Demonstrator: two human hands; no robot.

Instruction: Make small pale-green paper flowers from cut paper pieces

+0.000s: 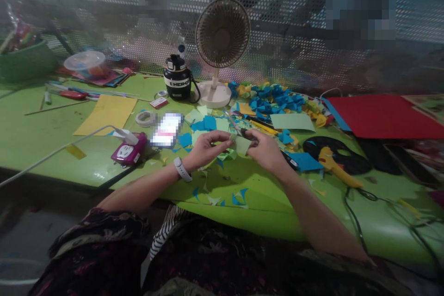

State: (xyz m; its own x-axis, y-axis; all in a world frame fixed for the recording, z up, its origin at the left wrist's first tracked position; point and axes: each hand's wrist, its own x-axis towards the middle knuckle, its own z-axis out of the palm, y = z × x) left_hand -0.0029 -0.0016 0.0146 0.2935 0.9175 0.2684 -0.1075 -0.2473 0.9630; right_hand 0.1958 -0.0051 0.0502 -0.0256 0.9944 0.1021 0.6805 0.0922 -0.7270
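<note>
A small piece of light green paper (242,144) is between my two hands, over the near part of the table. My left hand (208,148), with a pale watch on its wrist, pinches the left edge of this paper. In my right hand (265,150) is a pair of scissors (236,125), its blades pointing up and away to the left, above the paper. Dark handles show by the fingers. My right fingertips also touch the paper's right side. Blue paper squares (209,123) and cut scraps lie beyond my hands; more blue slivers (239,197) lie nearer.
Folded blue and yellow paper pieces (277,101) are heaped at the back, beside a fan (222,32) and a black bottle (177,78). Left are a phone (167,129), tape (144,119) and a purple power adapter (128,151). A yellow glue gun (340,169) with cords lies right.
</note>
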